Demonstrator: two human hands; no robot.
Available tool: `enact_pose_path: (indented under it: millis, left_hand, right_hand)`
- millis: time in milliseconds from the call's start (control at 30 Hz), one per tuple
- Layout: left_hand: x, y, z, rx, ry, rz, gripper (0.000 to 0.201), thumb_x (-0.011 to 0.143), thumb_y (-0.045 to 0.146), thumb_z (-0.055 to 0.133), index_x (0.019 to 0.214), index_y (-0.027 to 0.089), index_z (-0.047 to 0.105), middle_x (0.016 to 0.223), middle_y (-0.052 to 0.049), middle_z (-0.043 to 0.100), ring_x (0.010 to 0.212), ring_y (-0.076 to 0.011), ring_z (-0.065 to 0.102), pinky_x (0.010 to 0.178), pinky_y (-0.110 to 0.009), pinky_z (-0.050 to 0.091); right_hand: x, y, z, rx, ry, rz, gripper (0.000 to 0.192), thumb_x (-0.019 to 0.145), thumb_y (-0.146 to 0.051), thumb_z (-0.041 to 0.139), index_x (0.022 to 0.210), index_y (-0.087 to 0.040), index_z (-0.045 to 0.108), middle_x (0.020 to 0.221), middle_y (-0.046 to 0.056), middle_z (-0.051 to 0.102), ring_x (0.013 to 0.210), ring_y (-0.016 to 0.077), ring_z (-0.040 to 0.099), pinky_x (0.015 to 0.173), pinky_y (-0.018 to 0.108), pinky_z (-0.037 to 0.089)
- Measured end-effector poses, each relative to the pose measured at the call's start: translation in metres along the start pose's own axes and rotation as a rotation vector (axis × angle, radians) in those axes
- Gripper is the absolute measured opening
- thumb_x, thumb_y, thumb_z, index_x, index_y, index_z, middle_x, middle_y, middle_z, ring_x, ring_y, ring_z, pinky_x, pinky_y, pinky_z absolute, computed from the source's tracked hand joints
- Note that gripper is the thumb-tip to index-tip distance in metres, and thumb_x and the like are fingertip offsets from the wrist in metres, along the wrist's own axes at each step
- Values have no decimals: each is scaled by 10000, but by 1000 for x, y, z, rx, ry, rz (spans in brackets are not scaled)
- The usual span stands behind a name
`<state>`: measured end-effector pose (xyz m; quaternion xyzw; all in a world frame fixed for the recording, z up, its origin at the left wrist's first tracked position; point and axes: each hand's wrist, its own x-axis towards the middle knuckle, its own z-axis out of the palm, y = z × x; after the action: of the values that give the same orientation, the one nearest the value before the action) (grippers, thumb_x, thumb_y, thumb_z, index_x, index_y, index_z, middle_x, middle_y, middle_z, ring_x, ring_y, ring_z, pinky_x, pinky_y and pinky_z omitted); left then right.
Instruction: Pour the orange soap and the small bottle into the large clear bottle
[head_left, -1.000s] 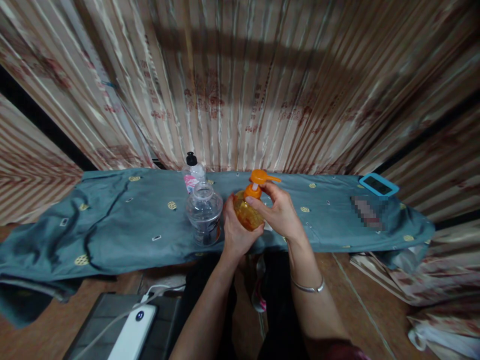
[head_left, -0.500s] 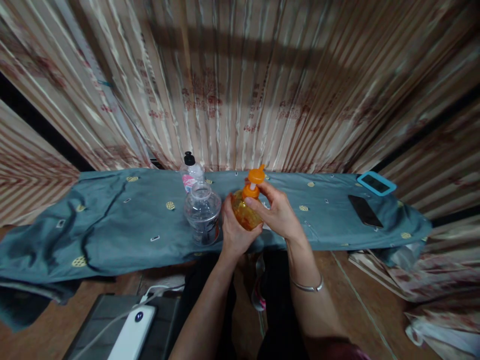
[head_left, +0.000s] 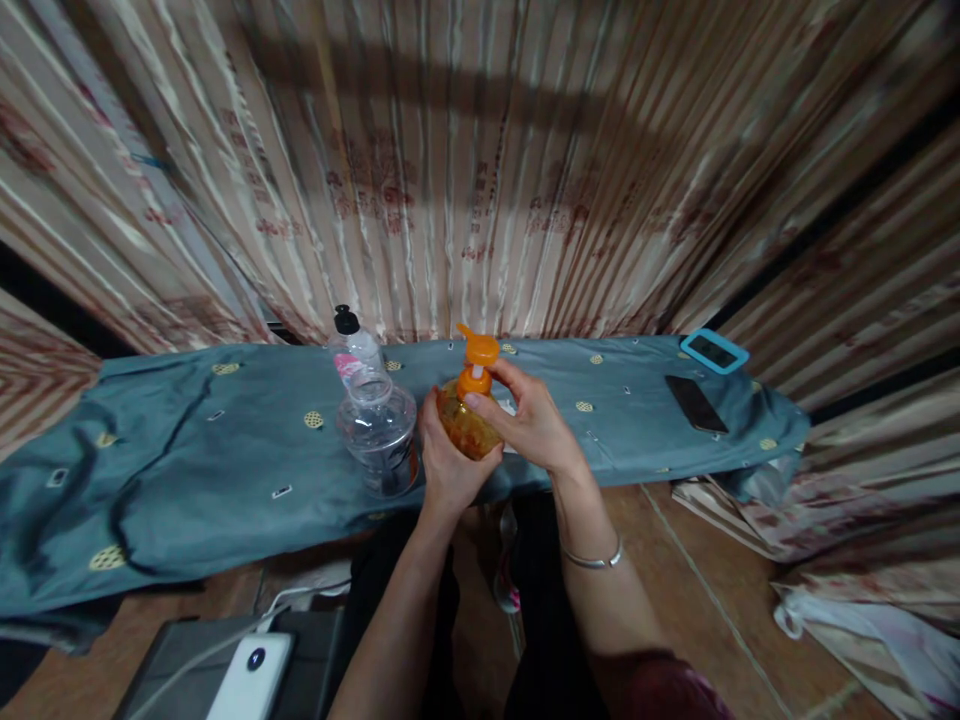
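An amber pump bottle (head_left: 471, 428) stands near the front of the cloth-covered table, a little right of its middle. My left hand (head_left: 451, 468) wraps round the bottle's body from the left and front. On the bottle's neck is an orange pump head (head_left: 480, 350) with a short white stem showing, its spout pointing away to the left. My right hand (head_left: 529, 415) grips the orange collar below the stem between thumb and fingers. Just left of my left hand stands an uncapped clear plastic jar (head_left: 379, 430). Behind it is a clear bottle with a black cap (head_left: 354, 348).
A patterned green cloth (head_left: 255, 430) covers the narrow table. At its right end lie a dark phone (head_left: 696, 404) and a blue-framed device (head_left: 714, 351). Striped curtains (head_left: 420, 170) hang behind. Lower left, a white power bank (head_left: 251, 675) with a cable rests on a dark surface.
The view has shifted, so everything on the table sits further left. The pump head's spout has turned from pointing right to pointing left. Both hands keep their hold on the bottle.
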<state>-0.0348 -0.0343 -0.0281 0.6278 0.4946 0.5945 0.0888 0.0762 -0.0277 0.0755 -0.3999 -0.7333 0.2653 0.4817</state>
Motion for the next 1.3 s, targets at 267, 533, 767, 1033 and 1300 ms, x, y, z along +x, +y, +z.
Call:
enact_pose_path:
  millis: [267, 533, 767, 1033, 1300]
  left_hand:
    - [0, -1, 1, -22, -1, -44, 1085, 545, 336, 836, 1433, 167, 236, 1408, -200, 450, 1314, -349, 480, 1095, -501, 421]
    - [0, 1, 0, 3, -11, -23, 1070, 570, 338, 813, 1442, 152, 221, 1393, -202, 463, 1310, -345, 481, 1092, -506, 418]
    - [-1, 1, 2, 7, 15, 4, 1082, 554, 315, 828, 1437, 163, 220, 1400, -199, 457, 1307, -349, 483, 1078, -501, 433]
    - [-1, 3, 2, -30, 3, -33, 1082, 555, 301, 824, 1442, 182, 216, 1367, -178, 478, 1275, -334, 513, 1059, -501, 454]
    - [-3, 1, 1, -40, -20, -58, 1099, 564, 320, 830, 1453, 191, 197, 1390, -176, 461, 1294, -340, 497, 1075, -503, 441]
  right_hand:
    - [2, -4, 7, -87, 230, 72, 380, 706, -422, 788, 921, -205, 561, 1014, 72, 657, 1008, 249, 617, 937, 401, 456]
    - [0, -3, -1, -64, 68, 7, 467, 798, -411, 712, 1158, -145, 579, 1115, 101, 657, 1092, 246, 598, 981, 396, 430]
    - [0, -2, 6, -165, 196, 54, 380, 726, -439, 775, 933, -186, 582, 958, 58, 665, 962, 235, 629, 898, 374, 464]
    - [-4, 1, 2, 39, 107, 10, 308, 849, -308, 671, 1109, -168, 586, 1076, 83, 659, 1040, 225, 610, 945, 382, 448]
    - [-1, -19, -5, 128, 202, -11, 250, 870, -318, 663, 1092, -234, 585, 1058, 43, 669, 1005, 214, 632, 925, 414, 476]
